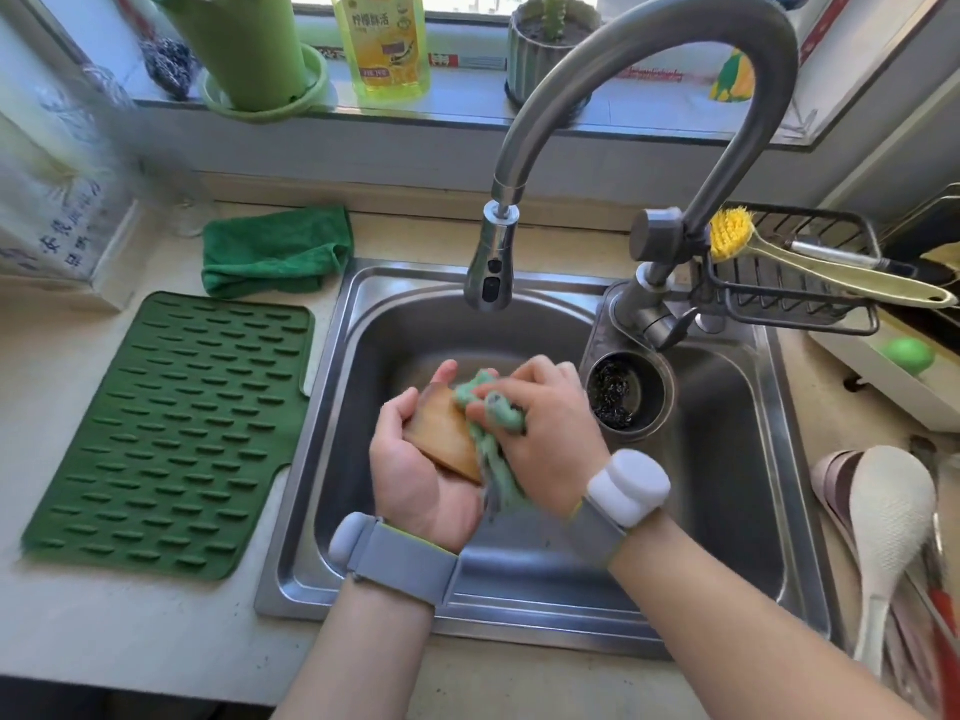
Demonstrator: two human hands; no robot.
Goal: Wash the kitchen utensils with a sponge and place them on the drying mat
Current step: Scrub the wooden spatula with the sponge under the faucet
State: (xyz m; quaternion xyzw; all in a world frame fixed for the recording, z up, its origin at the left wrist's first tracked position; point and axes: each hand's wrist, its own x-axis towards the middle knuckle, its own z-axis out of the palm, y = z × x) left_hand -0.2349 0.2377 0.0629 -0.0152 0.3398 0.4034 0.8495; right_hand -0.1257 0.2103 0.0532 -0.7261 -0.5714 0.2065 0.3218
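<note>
Over the steel sink (332, 459), my left hand (415, 475) cradles a brown wooden spatula blade (441, 433) in its palm. My right hand (550, 439) is closed on a green sponge cloth (493, 413) and presses it against the blade's right edge; the cloth is blurred. The spatula's handle is hidden under my hands. A dark green ribbed drying mat (171, 433) lies bare on the counter to the left of the sink. A white rice paddle (888, 517) and other utensils lie at the right of the sink.
The curved faucet (491, 262) hangs over the sink just beyond my hands, with no visible water stream. A folded green towel (275, 252) sits behind the mat. A wire caddy (800, 283) holds a yellow brush (732, 231). Dish soap bottle (384, 44) stands on the sill.
</note>
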